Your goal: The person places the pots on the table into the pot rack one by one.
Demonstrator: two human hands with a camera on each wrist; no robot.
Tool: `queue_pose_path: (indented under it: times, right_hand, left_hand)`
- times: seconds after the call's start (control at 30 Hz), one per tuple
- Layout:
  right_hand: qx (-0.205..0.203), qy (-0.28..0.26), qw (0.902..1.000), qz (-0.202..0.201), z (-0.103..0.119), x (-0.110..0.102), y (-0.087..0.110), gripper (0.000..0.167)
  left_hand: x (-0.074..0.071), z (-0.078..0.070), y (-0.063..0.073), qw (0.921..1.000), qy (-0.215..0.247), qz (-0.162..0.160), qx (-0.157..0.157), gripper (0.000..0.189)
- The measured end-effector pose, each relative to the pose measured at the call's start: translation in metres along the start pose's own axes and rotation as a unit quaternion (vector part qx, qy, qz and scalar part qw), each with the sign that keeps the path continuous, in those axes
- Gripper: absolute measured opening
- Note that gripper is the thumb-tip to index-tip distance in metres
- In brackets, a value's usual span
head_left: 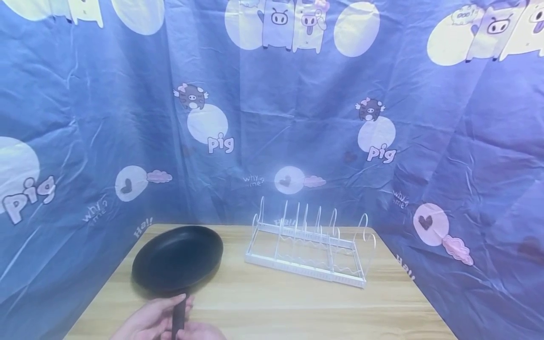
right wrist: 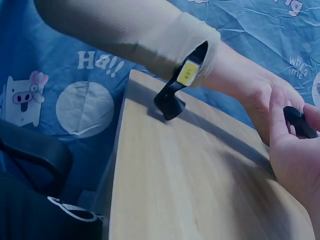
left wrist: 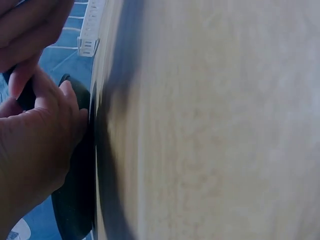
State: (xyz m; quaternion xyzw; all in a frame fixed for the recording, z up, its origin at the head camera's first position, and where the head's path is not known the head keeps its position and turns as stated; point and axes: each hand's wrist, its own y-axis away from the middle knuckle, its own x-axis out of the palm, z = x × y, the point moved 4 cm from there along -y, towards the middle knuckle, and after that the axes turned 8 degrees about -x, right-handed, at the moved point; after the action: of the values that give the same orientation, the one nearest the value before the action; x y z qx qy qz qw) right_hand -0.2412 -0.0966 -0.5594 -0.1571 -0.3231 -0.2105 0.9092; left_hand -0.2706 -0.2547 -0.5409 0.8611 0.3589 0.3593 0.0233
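A black frying pan (head_left: 176, 259) lies at the left of the head view, its open side up, close over the table. Both hands are on its black handle (head_left: 179, 317). My left hand (head_left: 148, 317) grips the handle near the pan's body, the thumb along its side. Nearer the handle's end, my right hand (head_left: 201, 331) holds it with curled fingers, partly cut off by the frame's bottom edge. In the left wrist view, the pan's dark underside (left wrist: 77, 185) shows beyond the left hand. The right wrist view shows the handle's end (right wrist: 299, 122) between the two hands.
A white wire rack (head_left: 303, 255) with upright loops stands on the wooden table (head_left: 272, 314), right of the pan. Blue cloth (head_left: 293, 99) with cartoon pigs hangs around the back and sides. A dark chair armrest (right wrist: 37, 150) is beside the table's edge.
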Motion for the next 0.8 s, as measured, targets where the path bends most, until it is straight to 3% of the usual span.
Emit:
queue_pose_path:
  times: [0.1, 0.17, 0.33, 0.53, 0.73, 0.8]
  right_hand:
    - [-0.003, 0.019, 0.9995, -0.023, 0.004, 0.001, 0.000, 0.053]
    - [-0.016, 0.034, 0.9988, -0.030, 0.007, 0.001, -0.001, 0.045]
    - [-0.050, 0.006, 0.9983, -0.031, 0.016, 0.004, -0.006, 0.025]
    - [-0.067, -0.038, 0.9968, -0.020, 0.028, 0.011, -0.007, 0.024]
    - [-0.070, -0.024, 0.9973, 0.009, 0.035, 0.016, -0.005, 0.025]
    - [-0.061, -0.018, 0.9978, 0.017, 0.035, 0.014, -0.003, 0.026]
  left_hand:
    - [0.006, -0.002, -0.002, 0.9995, 0.011, 0.028, 0.000, 0.052]
    - [0.009, -0.004, -0.003, 0.9989, 0.026, 0.038, 0.009, 0.053]
    - [0.016, -0.011, -0.005, 0.9981, 0.050, 0.008, 0.037, 0.051]
    - [0.023, -0.016, -0.007, 0.9953, 0.078, -0.001, 0.057, 0.049]
    - [0.028, -0.019, -0.005, 0.9958, 0.038, -0.006, 0.084, 0.048]
    - [0.032, -0.019, -0.006, 0.9961, 0.030, 0.016, 0.081, 0.052]
